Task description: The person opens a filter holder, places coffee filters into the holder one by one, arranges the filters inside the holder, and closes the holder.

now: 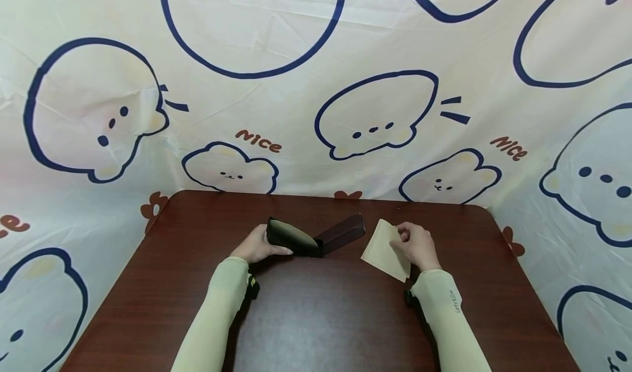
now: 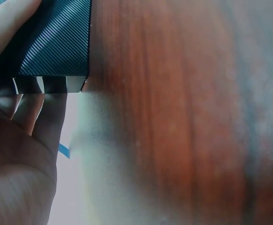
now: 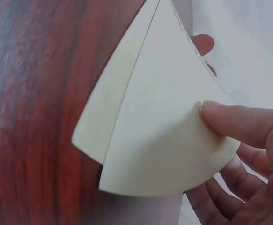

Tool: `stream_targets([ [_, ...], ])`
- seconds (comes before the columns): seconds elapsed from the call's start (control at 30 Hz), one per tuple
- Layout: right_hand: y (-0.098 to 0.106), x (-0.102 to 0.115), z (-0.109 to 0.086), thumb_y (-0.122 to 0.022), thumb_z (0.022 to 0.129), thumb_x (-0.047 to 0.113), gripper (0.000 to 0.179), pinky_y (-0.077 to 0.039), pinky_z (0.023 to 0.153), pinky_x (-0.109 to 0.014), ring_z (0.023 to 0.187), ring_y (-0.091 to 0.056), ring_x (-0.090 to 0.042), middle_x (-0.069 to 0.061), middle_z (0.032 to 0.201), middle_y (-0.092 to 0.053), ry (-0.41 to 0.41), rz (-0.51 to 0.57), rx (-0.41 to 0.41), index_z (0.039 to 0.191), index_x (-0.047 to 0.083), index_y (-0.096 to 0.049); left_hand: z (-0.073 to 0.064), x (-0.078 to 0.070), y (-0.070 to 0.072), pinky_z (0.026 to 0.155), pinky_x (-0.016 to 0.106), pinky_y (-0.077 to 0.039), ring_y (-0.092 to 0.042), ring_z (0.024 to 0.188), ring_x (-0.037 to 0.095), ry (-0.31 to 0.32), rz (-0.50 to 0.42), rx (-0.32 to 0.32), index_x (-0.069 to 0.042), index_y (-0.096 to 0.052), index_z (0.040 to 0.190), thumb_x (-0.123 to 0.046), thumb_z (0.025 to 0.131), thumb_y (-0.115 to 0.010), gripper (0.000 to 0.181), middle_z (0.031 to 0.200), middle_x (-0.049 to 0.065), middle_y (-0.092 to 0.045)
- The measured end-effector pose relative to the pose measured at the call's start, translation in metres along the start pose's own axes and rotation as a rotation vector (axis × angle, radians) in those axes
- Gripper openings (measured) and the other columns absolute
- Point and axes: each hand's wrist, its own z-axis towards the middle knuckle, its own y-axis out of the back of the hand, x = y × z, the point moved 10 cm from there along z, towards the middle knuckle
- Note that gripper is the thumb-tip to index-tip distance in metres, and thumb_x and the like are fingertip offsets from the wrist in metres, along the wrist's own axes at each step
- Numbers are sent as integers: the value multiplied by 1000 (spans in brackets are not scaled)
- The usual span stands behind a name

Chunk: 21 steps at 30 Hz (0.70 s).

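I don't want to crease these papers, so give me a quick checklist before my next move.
1. Left hand secure on the dark case: ok, thumb over the ribbed face, fingers on another side.
2. Lid open: ok, it angles out to the right of the case.
3. Right hand gripping the cream papers: ok, thumb on the near face, other fingers behind.
4. Paper edges lined up: not ok, they fan apart along the left side.
5. Papers free of the lid: ok, a gap shows in the head view.
6. Room inside the case: cannot tell.
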Motion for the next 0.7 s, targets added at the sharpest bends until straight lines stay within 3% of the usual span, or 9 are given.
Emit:
stream_targets([
  [0.43, 27, 23, -11, -80, 87, 7, 18, -43, 65, -31, 74, -51, -21, -8, 86, -59, 103, 91, -120, 103, 3, -73, 0, 2, 0, 86, 36, -54, -65, 89, 16, 18, 0, 0, -17, -73, 107, -30, 80, -92, 35, 98, -2, -75],
  [0.7, 39, 25, -15, -83, 87, 8, 23, -49, 71, -31, 86, -61, -24, -15, 109, -63, 125, 147, -164, 108, 5, -75, -1, 1, 0, 85, 36, -53, -63, 87, 16, 27, -1, 0, -16, -73, 106, -32, 81, -91, 35, 96, -2, -74],
])
